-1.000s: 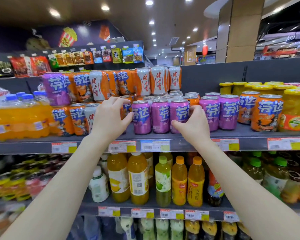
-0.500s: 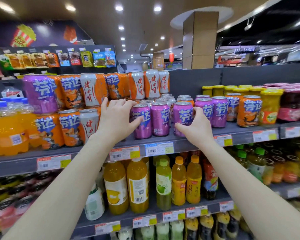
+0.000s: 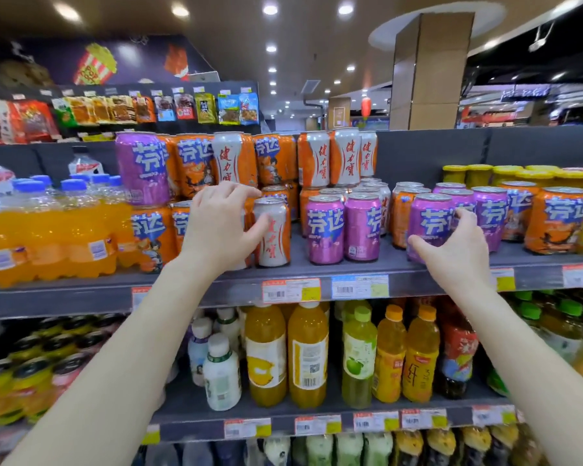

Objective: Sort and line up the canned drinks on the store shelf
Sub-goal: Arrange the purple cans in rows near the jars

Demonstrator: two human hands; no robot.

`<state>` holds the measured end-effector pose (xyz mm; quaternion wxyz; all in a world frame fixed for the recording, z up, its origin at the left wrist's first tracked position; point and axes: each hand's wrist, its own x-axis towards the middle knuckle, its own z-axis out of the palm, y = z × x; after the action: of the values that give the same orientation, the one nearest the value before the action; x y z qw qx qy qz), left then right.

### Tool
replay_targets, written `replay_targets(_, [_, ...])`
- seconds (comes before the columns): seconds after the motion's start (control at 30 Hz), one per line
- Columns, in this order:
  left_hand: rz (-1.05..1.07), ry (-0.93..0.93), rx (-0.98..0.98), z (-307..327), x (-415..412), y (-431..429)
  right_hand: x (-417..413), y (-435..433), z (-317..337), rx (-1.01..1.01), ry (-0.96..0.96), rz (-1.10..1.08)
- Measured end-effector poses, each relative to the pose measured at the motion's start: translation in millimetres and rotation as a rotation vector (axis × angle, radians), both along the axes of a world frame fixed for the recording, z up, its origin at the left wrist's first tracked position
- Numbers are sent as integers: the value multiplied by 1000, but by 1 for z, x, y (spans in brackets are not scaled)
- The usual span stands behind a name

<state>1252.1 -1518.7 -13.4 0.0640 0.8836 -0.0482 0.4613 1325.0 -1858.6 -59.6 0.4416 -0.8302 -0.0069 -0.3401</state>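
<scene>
Purple, orange and white drink cans stand mixed on a grey shelf (image 3: 401, 274), some stacked two high at the back left. My left hand (image 3: 221, 227) grips a white can with red lettering (image 3: 274, 237) at the shelf front, thumb across its face. My right hand (image 3: 455, 248) holds a purple can (image 3: 429, 223), thumb at its base and fingers round its right side. Between the hands stand two purple cans (image 3: 342, 227) side by side. Further purple and orange cans (image 3: 559, 218) run to the right.
Packs of orange soda bottles (image 3: 44, 237) fill the shelf's left end. Yellow-lidded jars (image 3: 485, 174) sit at the back right. Juice and tea bottles (image 3: 308, 353) line the shelf below. Snack bags (image 3: 155, 109) hang above.
My left hand has shifted left from the purple cans and taken hold of the white can. My right hand has slid a purple can to the right, opening a gap.
</scene>
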Motion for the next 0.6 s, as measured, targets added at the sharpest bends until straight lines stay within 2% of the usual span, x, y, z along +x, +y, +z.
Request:
replay_targets(0.17, [53, -33, 4, -4, -17, 31, -3, 14, 4, 46, 19, -133])
replay_targets(0.27, [110, -36, 34, -6, -26, 48, -20, 37, 10, 9, -167, -197])
replay_targets(0.3, [120, -32, 38, -7, -28, 52, -27, 49, 12, 0, -242, -148])
replay_targets(0.37, [130, -29, 40, -9, -32, 58, -40, 78, 19, 23, -319, 90])
replay_targets(0.47, [155, -25, 45, -14, -38, 63, -52, 124, 28, 8, -193, 420])
replay_targets(0.6, [135, -54, 27, -22, -42, 72, -50, 177, 25, -134, -116, 467])
